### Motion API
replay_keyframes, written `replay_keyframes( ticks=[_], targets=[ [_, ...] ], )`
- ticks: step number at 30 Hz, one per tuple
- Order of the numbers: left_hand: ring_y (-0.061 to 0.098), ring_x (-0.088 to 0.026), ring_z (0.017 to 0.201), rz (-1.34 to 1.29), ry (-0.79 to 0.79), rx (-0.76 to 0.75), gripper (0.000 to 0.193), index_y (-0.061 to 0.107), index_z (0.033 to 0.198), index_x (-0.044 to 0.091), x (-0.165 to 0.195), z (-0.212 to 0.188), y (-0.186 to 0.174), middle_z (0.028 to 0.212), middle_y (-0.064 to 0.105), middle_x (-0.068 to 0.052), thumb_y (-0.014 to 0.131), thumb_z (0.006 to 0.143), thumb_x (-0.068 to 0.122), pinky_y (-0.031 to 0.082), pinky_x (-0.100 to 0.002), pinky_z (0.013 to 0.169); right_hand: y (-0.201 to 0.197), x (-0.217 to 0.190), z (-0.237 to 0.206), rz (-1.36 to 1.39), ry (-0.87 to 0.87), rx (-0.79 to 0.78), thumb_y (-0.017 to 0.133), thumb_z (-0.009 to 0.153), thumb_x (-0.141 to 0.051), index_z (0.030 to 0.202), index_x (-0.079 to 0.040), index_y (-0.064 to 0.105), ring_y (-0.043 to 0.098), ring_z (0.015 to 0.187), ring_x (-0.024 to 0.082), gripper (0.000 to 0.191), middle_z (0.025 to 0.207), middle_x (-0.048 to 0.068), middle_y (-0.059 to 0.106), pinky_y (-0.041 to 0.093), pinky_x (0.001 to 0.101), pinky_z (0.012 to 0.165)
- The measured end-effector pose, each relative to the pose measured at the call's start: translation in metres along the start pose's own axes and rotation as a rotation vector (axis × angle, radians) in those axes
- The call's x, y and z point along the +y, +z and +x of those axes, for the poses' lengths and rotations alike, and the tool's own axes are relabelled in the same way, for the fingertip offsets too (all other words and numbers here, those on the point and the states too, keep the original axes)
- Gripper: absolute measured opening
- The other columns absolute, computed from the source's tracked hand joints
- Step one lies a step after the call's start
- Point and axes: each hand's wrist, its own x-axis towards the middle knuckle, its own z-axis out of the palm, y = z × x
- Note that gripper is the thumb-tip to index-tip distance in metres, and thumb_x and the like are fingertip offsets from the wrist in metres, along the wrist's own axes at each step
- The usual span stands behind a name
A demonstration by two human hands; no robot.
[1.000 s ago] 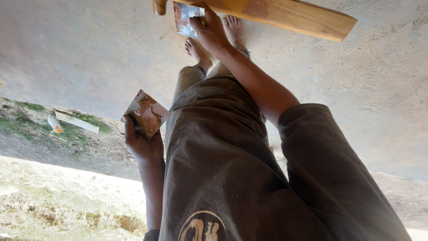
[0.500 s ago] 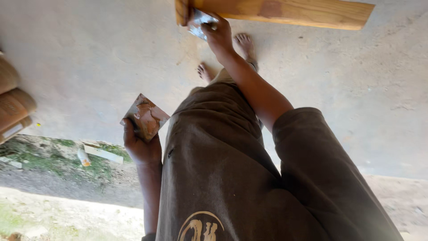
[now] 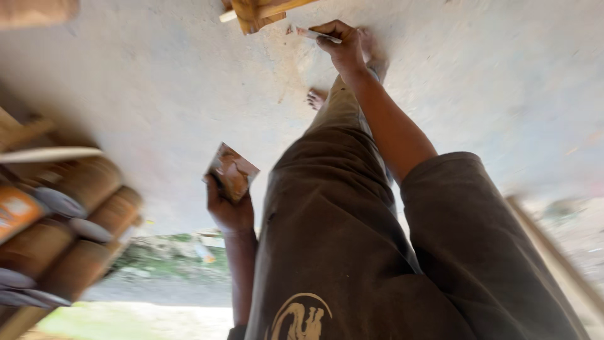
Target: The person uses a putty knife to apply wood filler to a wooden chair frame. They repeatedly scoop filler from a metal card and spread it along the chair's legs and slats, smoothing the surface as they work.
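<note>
My right hand (image 3: 343, 45) reaches down toward the pale concrete ground (image 3: 157, 94) beside my bare feet (image 3: 316, 98). It pinches a small flat silvery packet (image 3: 313, 33), just right of a wooden piece (image 3: 255, 11) at the top edge. My left hand (image 3: 228, 208) hangs at my side and grips a brown, crumpled sachet (image 3: 231, 171). My brown shirt and trousers (image 3: 340, 239) fill the lower middle of the view.
Blurred brown cylinders (image 3: 75, 214), stacked on their sides, crowd the left edge. A wooden strip (image 3: 553, 252) slants along the right. A grass patch with litter (image 3: 182, 258) lies at the bottom left.
The view has swung: the wooden beam slid up and left, almost out of frame, and the stacked cylinders came in at the left. My right hand with the silvery packet is off the beam.
</note>
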Motion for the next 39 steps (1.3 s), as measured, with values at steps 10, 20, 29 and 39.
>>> replay_keyframes(
  ticks=[10, 20, 29, 39],
  targets=[
    [0.056, -0.026, 0.130, 0.444, -0.336, 0.023, 0.048, 0.052, 0.142, 0.003, -0.031, 0.006, -0.029, 0.139, 0.060, -0.012, 0.051, 0.108, 0.037, 0.044, -0.044, 0.111, 0.080, 0.002, -0.080, -0.094, -0.322, 0.246, 0.055, 0.104, 0.008, 0.126, -0.006, 0.058, 0.066, 0.127, 0.032, 0.027, 0.134, 0.015, 0.068, 0.053, 0.0420, 0.112],
    [0.056, -0.025, 0.127, 0.553, -0.328, 0.179, 0.053, 0.051, 0.142, 0.003, -0.013, 0.012, -0.049, 0.138, 0.058, -0.011, 0.054, 0.104, 0.041, 0.045, -0.045, 0.109, 0.138, -0.014, -0.078, -0.185, -0.397, 0.381, 0.064, 0.104, 0.000, 0.152, -0.020, 0.049, 0.051, 0.139, 0.033, 0.054, 0.151, 0.012, 0.049, 0.049, 0.0448, 0.114],
    [0.057, -0.028, 0.126, 0.630, -0.352, 0.067, 0.051, 0.052, 0.140, 0.003, 0.045, 0.065, -0.059, 0.137, 0.059, -0.013, 0.053, 0.105, 0.039, 0.044, -0.047, 0.108, 0.158, -0.007, -0.059, -0.064, -0.388, 0.289, 0.063, 0.104, -0.005, 0.150, -0.017, 0.055, 0.055, 0.132, 0.032, 0.048, 0.146, 0.011, 0.054, 0.051, 0.0430, 0.116],
    [0.054, -0.027, 0.130, 0.723, -0.412, -0.107, 0.048, 0.051, 0.142, -0.001, 0.052, 0.085, -0.041, 0.141, 0.058, -0.014, 0.049, 0.110, 0.036, 0.043, -0.044, 0.113, 0.049, -0.023, -0.046, -0.140, -0.372, -0.070, 0.058, 0.104, -0.007, 0.127, -0.009, 0.070, 0.069, 0.114, 0.027, 0.027, 0.125, 0.011, 0.074, 0.052, 0.0474, 0.101]
  ],
)
